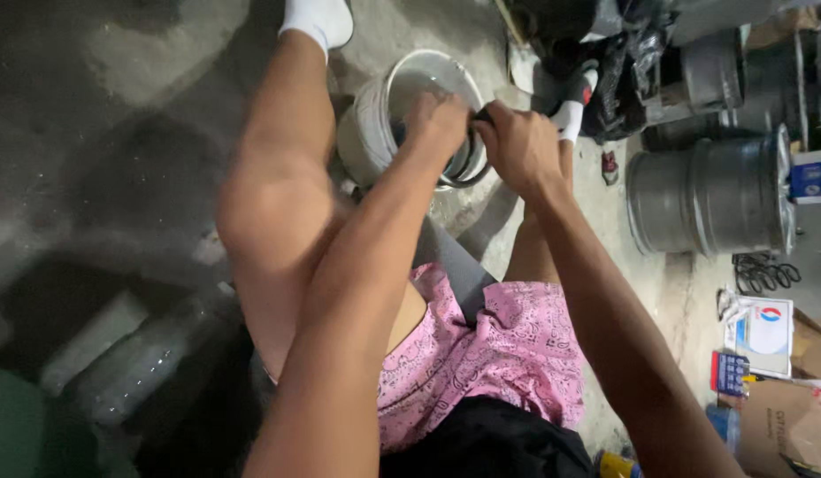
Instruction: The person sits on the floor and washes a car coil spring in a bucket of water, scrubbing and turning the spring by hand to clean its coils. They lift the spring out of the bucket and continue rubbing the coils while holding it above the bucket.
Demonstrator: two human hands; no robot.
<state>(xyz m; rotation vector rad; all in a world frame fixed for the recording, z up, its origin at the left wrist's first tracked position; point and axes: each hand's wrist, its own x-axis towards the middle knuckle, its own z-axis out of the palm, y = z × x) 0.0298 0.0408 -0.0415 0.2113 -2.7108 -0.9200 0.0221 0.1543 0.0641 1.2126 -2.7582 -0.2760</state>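
Gripping a black rubber ring (471,168) over a white bucket (375,124), both hands meet at the bucket's near rim. Left hand (437,124) sits on the rim, fingers curled shut around the ring's upper part. Right hand (517,146) lies just beside it, touching, fingers clamped on the same ring. Ring hangs partly inside the bucket, its lower loop showing against the rim's right side; how far it dips in, cannot tell. Bucket stands on the concrete floor (118,133) between the person's feet, tilted slightly toward the viewer.

Person is seated, knees apart, in pink patterned shorts (499,345) and white socks (318,18). Bare left leg runs up the frame beside the bucket.

Toward the floor's right edge: two grey metal wheel rims (707,199) on their sides, a coiled black spring (764,273) near them, a cardboard box (786,420) at the lower right corner with small printed packets just above it. Dark bags and clutter fill the upper right corner.
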